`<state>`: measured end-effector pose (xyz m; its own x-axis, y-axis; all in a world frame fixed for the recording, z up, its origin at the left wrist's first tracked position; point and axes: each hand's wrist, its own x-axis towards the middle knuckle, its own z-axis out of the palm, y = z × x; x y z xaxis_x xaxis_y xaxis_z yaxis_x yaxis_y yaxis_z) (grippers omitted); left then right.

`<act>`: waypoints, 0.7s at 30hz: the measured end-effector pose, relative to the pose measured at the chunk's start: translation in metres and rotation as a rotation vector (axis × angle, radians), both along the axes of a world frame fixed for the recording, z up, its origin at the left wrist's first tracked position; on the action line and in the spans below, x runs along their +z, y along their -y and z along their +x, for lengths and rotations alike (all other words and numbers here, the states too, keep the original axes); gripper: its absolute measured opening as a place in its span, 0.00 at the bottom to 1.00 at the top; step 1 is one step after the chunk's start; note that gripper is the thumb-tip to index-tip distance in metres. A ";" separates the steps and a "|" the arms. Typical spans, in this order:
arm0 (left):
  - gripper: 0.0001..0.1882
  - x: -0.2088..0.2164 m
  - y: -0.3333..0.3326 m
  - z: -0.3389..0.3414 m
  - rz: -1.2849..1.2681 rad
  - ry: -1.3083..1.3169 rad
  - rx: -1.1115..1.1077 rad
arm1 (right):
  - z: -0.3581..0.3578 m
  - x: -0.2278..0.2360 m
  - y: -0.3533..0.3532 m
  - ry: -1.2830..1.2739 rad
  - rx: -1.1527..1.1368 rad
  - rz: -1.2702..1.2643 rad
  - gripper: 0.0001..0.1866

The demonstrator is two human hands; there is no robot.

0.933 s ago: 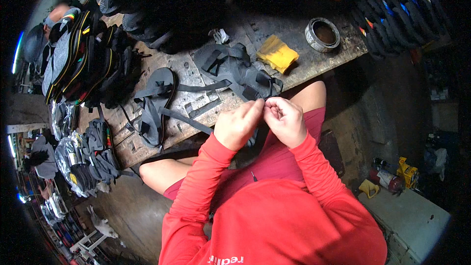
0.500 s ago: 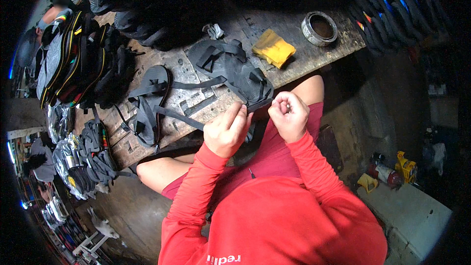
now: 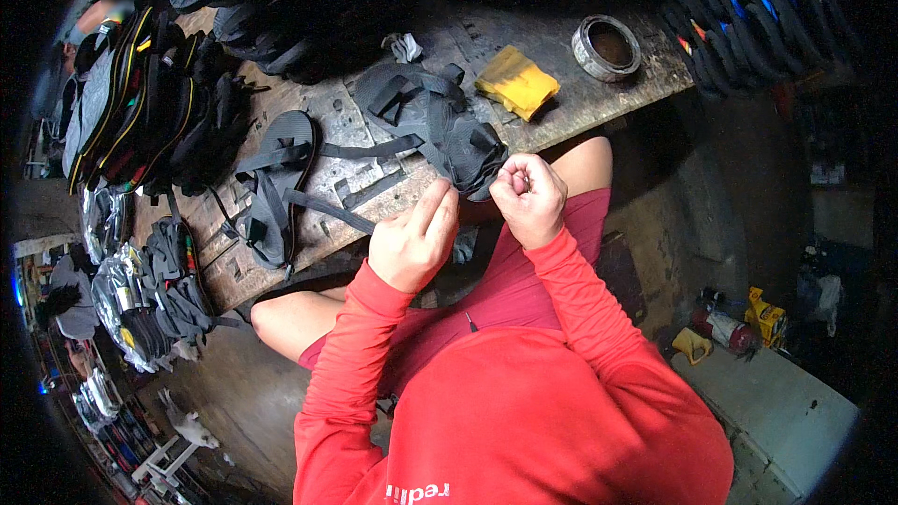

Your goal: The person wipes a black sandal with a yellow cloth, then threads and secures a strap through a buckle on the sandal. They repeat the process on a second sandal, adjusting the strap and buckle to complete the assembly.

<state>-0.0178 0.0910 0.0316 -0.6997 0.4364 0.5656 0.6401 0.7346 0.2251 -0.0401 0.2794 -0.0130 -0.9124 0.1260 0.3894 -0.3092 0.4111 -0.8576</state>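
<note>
Black strapped sandal (image 3: pixel 458 136) sat at the workbench's (image 3: pixel 599 108) near edge, where both hands had drawn slightly apart since a second earlier. Left hand (image 3: pixel 412 241) pinched a strap end; right hand (image 3: pixel 529 198) was fisted, its contents hidden. Another sandal (image 3: pixel 276 189) lay left, a yellow cloth (image 3: pixel 515 82) far right, bare wood between.

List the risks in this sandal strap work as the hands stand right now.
1. The black strapped sandal overhangs the front edge of the worn wooden workbench; a hard tug from the left hand or the right hand might drag it off onto the lap.
2. Loose black straps lie beside the hands and may snag or get swept off.
3. The round metal tin sits near the bench's far corner, so a jolt could tip it.
</note>
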 end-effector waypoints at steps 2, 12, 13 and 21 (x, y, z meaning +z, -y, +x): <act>0.13 -0.001 -0.001 0.002 -0.034 0.044 0.024 | 0.000 -0.004 0.002 0.012 -0.018 -0.016 0.08; 0.18 0.029 -0.013 0.011 0.161 0.306 -0.019 | 0.015 0.036 -0.025 -0.266 0.273 0.173 0.10; 0.15 0.031 -0.012 0.010 0.149 0.405 -0.042 | 0.018 0.041 -0.029 -0.349 0.355 0.173 0.11; 0.06 0.013 0.005 0.010 0.638 0.630 -0.038 | 0.004 0.027 -0.012 -0.335 0.403 0.501 0.25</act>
<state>-0.0079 0.0861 0.0450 -0.9538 0.1999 0.2244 0.2812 0.3299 0.9012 -0.0356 0.2918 0.0142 -0.6722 -0.4617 0.5788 -0.7324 0.5289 -0.4288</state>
